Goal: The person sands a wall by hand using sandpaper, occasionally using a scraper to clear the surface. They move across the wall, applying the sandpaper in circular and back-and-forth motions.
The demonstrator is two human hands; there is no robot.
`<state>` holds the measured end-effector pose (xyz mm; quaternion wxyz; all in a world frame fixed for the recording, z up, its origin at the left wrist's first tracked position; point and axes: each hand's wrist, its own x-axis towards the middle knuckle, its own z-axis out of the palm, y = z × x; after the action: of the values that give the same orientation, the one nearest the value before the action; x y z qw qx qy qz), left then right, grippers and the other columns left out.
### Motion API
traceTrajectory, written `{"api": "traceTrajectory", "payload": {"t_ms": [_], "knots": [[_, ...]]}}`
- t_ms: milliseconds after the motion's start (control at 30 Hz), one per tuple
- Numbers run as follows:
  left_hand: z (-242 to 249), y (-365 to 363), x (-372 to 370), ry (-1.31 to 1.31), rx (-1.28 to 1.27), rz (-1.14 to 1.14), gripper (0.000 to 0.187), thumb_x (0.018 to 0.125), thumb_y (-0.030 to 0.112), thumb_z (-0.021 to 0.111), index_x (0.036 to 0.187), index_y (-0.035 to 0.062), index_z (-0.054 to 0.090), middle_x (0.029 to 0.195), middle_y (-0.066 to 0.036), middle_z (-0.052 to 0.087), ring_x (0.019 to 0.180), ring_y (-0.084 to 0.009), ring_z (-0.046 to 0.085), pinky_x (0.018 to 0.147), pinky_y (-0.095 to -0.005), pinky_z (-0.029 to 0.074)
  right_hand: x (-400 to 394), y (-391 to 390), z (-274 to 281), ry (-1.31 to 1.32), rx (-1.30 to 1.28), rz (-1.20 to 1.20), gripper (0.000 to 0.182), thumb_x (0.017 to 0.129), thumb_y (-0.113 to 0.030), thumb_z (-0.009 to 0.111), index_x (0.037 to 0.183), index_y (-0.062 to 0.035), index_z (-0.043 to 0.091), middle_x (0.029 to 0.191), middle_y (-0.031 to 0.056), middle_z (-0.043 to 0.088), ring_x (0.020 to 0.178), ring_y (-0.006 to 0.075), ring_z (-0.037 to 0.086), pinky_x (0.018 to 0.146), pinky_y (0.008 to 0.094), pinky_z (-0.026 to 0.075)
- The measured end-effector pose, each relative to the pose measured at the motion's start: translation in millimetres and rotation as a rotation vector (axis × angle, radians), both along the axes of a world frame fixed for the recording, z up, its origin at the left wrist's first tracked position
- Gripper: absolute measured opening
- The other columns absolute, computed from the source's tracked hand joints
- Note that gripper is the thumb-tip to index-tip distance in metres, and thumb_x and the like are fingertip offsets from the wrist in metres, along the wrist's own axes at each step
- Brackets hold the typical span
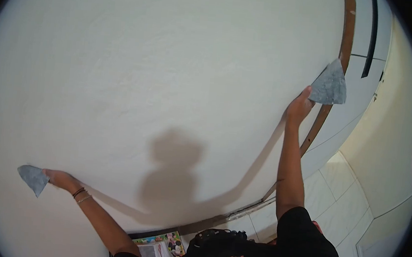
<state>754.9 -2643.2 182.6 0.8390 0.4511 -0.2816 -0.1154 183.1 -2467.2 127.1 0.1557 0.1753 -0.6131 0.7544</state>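
Note:
Far out to the left, my left hand (pixel 62 179) is closed on a flat grey triangular sheet (pixel 33 178), which lies close against the pale wall (pixel 122 72). Dark and light bands circle that wrist. Higher up on the right, my right hand (pixel 300 109) grips a second flat grey triangular sheet (pixel 331 85) with a mottled, worn surface. Its outer edge overlaps the brown wooden trim (pixel 348 23) at the wall's border. I cannot tell whether these sheets are scraper blades or abrasive paper.
My shadow (pixel 170 174) falls on the wall between both arms. Below are a dark skirting strip (pixel 212 222), a colourful cartoon-printed item (pixel 175 243) with papers, and light floor tiles (pixel 330 188). A black strip (pixel 372 40) runs beyond the trim.

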Motion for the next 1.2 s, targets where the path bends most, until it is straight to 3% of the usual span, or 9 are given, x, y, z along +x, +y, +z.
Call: {"api": "traceTrajectory", "payload": {"t_ms": [133,233,333,500,600,767,833,1000,1200], "knots": [[-33.4,5.1,-70.9,-0.350,-0.160,0.205,0.056,0.098,0.031,0.032,0.122,-0.0195,0.029,0.129,-0.032,0.037,0.115,-0.0372,0.042,0.100,-0.0395,0.031,126.8,-48.2,-4.7,0.204,-0.252,-0.026,0.055,0.094,-0.029,0.042,0.131,0.0089,0.029,0.139,0.0256,0.025,0.131,0.0368,0.023,0.108,0.0414,0.015],[-44.5,65.1,-177.3,-0.808,-0.084,0.267,0.058,0.097,0.031,0.033,0.130,-0.0150,0.021,0.139,-0.029,0.025,0.129,-0.0365,0.028,0.108,-0.0424,0.015,232.2,-47.2,-17.0,0.853,0.350,-0.006,0.062,0.071,-0.021,0.064,0.130,-0.0219,0.045,0.143,0.0265,0.018,0.134,0.0411,0.014,0.099,0.0675,0.001],[-65.6,64.5,-183.8,-0.928,-0.092,0.171,0.061,0.096,0.032,0.032,0.135,-0.0119,0.014,0.142,-0.027,0.020,0.133,-0.0357,0.020,0.110,-0.0414,0.006,242.7,-60.8,-46.2,1.072,0.337,-0.098,0.058,0.072,-0.033,0.064,0.128,-0.0238,0.049,0.145,0.0209,0.021,0.135,0.0376,0.017,0.104,0.0605,0.002],[-89.0,39.1,-99.0,-0.421,0.084,0.006,0.065,0.097,0.041,0.029,0.122,-0.0195,0.029,0.131,-0.031,0.034,0.115,-0.0365,0.041,0.100,-0.0423,0.030,126.0,-15.4,-72.9,0.778,0.364,-0.218,0.059,0.089,-0.038,0.044,0.139,-0.0092,0.030,0.145,0.0238,0.015,0.135,0.0390,0.015,0.105,0.0576,0.004],[-133.6,36.1,-24.9,-0.202,0.469,0.002,0.074,0.096,0.047,0.022,0.095,-0.0214,0.050,0.097,-0.029,0.058,0.086,-0.0354,0.056,0.081,-0.0411,0.043,77.6,34.2,-128.6,0.088,0.287,-0.071,0.048,0.092,-0.033,0.044,0.118,0.0060,0.051,0.117,0.0312,0.050,0.113,0.0409,0.046,0.094,0.0438,0.034],[-356.3,48.1,105.5,-0.394,1.101,-0.526,0.054,0.092,0.040,0.041,0.088,-0.0100,0.061,0.076,-0.019,0.059,0.067,-0.0222,0.058,0.058,-0.0340,0.047,89.0,134.1,-283.3,-0.254,0.903,0.127,0.054,0.088,-0.041,0.050,0.094,0.0119,0.057,0.085,0.0262,0.061,0.080,0.0386,0.058,0.075,0.0433,0.045],[-304.6,90.8,32.6,-0.169,0.783,-0.735,0.050,0.090,0.040,0.048,0.078,-0.0073,0.057,0.071,-0.016,0.056,0.060,-0.0187,0.050,0.050,-0.0349,0.041,102.2,130.0,-291.2,-0.283,0.856,0.246,0.054,0.087,-0.042,0.051,0.093,0.0109,0.058,0.085,0.0249,0.061,0.078,0.0357,0.059,0.075,0.0422,0.045],[-180.0,61.7,-19.8,-0.933,0.439,-0.721,0.050,0.091,0.042,0.049,0.074,-0.0053,0.054,0.068,-0.012,0.051,0.064,-0.0225,0.044,0.061,-0.0362,0.039,121.5,66.3,-146.7,-0.237,0.580,0.797,0.046,0.088,-0.037,0.053,0.108,0.0038,0.056,0.099,0.0088,0.061,0.098,0.0174,0.053,0.091,0.0308,0.036],[-33.5,75.1,-79.8,-0.483,0.127,-0.715,0.044,0.090,0.037,0.054,0.060,0.0055,0.047,0.059,0.004,0.042,0.055,-0.0066,0.034,0.053,-0.0239,0.032,137.0,30.9,25.2,-0.026,-0.191,1.088,0.037,0.090,-0.032,0.050,0.103,0.0025,0.054,0.099,0.0110,0.059,0.088,0.0171,0.057,0.082,0.0315,0.044]]}}
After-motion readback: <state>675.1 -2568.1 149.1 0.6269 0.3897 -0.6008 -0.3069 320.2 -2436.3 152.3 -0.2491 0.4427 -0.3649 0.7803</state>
